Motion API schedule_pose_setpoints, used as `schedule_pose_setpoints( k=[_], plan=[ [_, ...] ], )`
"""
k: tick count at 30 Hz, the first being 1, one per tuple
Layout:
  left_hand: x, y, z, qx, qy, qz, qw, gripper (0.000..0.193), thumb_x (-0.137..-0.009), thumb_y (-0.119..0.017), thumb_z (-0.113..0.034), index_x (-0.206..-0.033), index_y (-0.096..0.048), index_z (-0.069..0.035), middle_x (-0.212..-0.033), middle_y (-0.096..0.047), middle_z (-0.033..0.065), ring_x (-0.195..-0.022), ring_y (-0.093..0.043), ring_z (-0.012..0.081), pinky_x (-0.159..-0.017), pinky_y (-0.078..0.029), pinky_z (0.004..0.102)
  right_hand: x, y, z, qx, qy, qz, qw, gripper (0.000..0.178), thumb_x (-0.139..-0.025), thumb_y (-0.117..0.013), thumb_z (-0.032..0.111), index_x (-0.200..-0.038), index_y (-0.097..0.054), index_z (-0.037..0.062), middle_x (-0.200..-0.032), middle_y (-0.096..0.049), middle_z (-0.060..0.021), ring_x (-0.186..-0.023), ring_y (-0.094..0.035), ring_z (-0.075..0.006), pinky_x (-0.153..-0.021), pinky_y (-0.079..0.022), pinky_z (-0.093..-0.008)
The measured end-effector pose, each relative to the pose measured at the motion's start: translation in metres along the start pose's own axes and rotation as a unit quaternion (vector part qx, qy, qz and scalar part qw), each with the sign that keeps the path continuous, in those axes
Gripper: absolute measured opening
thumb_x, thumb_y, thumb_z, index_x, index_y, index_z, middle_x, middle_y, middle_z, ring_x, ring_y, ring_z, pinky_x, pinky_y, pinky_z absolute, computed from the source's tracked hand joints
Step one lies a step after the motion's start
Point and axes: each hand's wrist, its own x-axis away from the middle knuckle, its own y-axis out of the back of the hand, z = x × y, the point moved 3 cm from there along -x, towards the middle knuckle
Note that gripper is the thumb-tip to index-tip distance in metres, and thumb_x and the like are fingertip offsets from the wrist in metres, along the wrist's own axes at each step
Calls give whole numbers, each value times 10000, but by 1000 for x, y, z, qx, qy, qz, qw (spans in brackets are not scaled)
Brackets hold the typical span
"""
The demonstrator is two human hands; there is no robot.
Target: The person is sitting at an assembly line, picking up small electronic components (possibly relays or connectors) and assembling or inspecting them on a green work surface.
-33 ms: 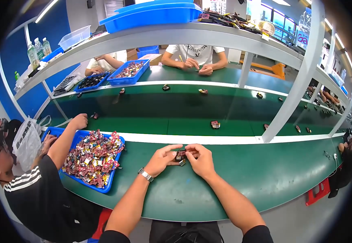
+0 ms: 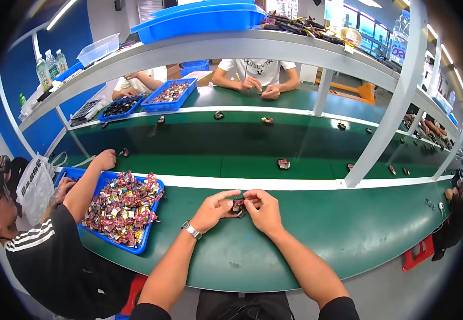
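Observation:
Just over the green tabletop [image 2: 306, 234], I hold a small dark and reddish part with a silvery piece [image 2: 237, 207] between both hands. My left hand [image 2: 214, 211] is closed on its left side, index finger stretched along the top. On the other side, my right hand [image 2: 264, 213] pinches it with thumb and fingertips. Fingers cover much of the part, so its exact kind cannot be made out. To the left stands a blue tray [image 2: 143, 246] heaped with small red, white and yellow parts [image 2: 122, 208].
Beyond a white rail [image 2: 274, 184] runs a green belt [image 2: 189, 160] with scattered small parts, one [image 2: 283, 164] straight ahead. A white post [image 2: 389, 112] slants up at the right to an overhead shelf [image 2: 199, 50]. A co-worker's arm [image 2: 85, 186] reaches over the tray.

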Motion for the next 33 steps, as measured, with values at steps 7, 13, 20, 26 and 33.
schedule_pose_setpoints(
  k=[7, 13, 20, 26, 33],
  plan=[
    [-1, -4, 4, 12, -11, 2, 1000, 331, -998, -459, -80, -1313, -503, 12, -1216, -581, 140, -1078, -615, 205, -916, -562, 341, 2, 0, 12, 90, 107, -28, 990, 182, -800, -684, -13, -978, -653, 10, -955, -628, -82, -785, -640, -166, -654, -526, -270],
    [-2, -2, 6, 61, -7, -18, 998, 314, -998, -440, -61, -1293, -497, 31, -1202, -579, 152, -1069, -621, 212, -917, -569, 340, 3, -1, 20, 163, 178, -3, 970, 231, -779, -705, -8, -1000, -681, 54, -1000, -605, -61, -821, -643, -194, -679, -534, -297],
    [-2, -2, 7, 52, 1, -38, 998, 308, -998, -443, -61, -1287, -498, 31, -1152, -603, 149, -1027, -641, 210, -914, -568, 331, 3, 0, 25, 229, 234, 22, 945, 225, -773, -712, 11, -986, -694, 82, -975, -608, -35, -820, -651, -195, -685, -553, -312],
    [-1, -5, 7, 32, -8, -42, 999, 304, -994, -431, -54, -1277, -501, 32, -1106, -621, 138, -1005, -647, 198, -904, -569, 326, 1, -5, 30, 291, 284, 13, 913, 197, -755, -715, 25, -940, -683, 87, -955, -617, -33, -816, -641, -204, -664, -558, -322],
    [0, -4, 4, 51, -9, -49, 997, 310, -987, -433, -48, -1281, -494, 26, -1100, -626, 134, -1006, -648, 203, -911, -567, 339, 1, 1, 24, 232, 276, 56, 931, 194, -755, -688, 51, -941, -667, 100, -949, -600, -24, -866, -623, -220, -679, -548, -349]
  ],
)
